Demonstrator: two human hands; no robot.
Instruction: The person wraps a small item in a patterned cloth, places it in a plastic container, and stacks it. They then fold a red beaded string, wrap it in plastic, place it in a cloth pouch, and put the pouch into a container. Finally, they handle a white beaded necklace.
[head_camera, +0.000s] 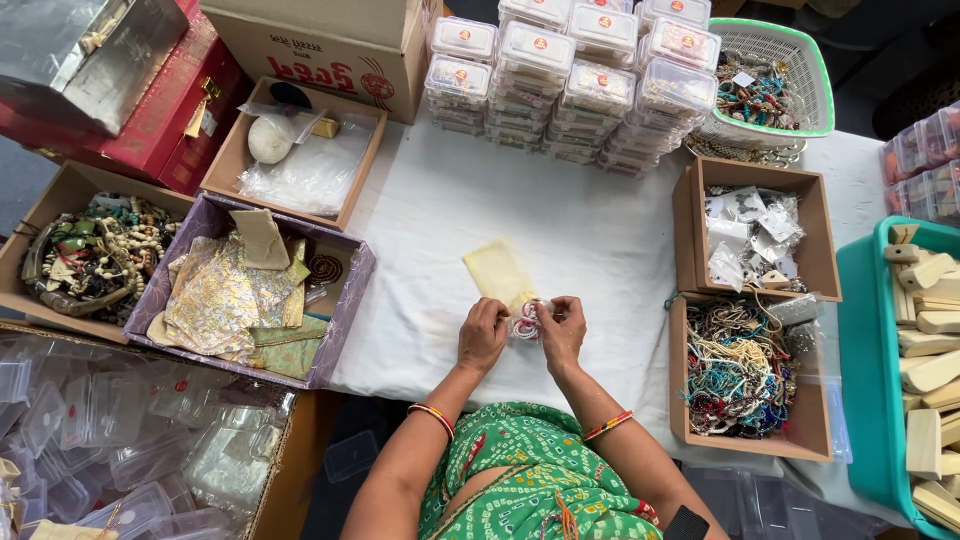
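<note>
My left hand (483, 335) and my right hand (562, 331) meet over the white cloth-covered table (590, 230). Together they pinch a small bundle of red and white bead strings (526, 320) at the mouth of a pale yellow sheer pouch (498, 272). The pouch lies flat on the cloth, stretching away from my hands to the upper left. Both wrists wear red and gold bangles.
A purple box of gold-patterned pouches (240, 295) sits to the left, beside a box of beaded items (92, 255). On the right stand a cardboard box of tangled bead strings (740, 370) and one of small packets (755, 235). Stacked clear lidded boxes (570, 80) line the back.
</note>
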